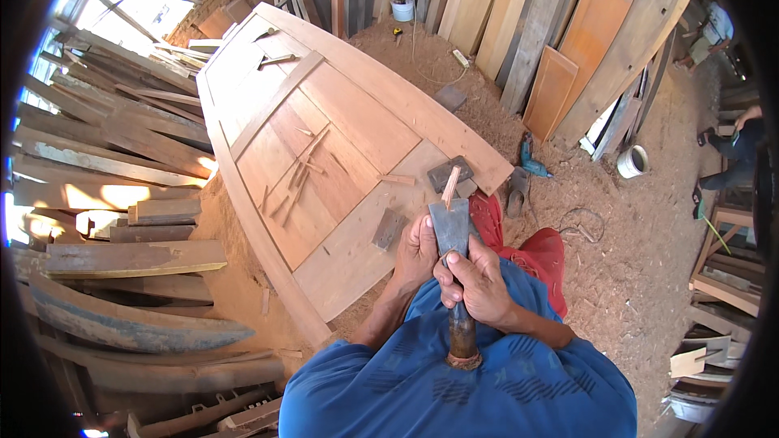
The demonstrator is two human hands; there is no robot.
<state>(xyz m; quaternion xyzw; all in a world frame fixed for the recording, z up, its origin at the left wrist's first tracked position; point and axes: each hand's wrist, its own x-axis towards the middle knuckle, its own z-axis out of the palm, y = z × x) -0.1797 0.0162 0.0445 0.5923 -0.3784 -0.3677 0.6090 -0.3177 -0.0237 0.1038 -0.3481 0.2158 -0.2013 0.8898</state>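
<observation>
A wide-bladed chisel point(451, 225) points away from me, its dark round handle point(462, 339) toward my blue shirt. My right hand point(480, 282) is wrapped around its neck, thumb on top. My left hand point(418, 250) is closed at the left edge of the blade, some of its fingers hidden behind it. A thin wood sliver point(450, 185) sticks up past the blade tip; what supports it is hidden. Beyond my hands lies a large panelled wooden door point(357, 126). A dark block point(449, 176) and a grey flat block point(390, 228) rest on its near end.
Wood strips point(300, 170) and a hammer-like tool point(278, 60) lie on the door. Timber stacks point(122, 259) fill the left; boards point(596, 24) lean behind. A teal power drill point(532, 156) and white bucket point(632, 161) stand on the dusty floor. Other people point(734, 150) are at the right.
</observation>
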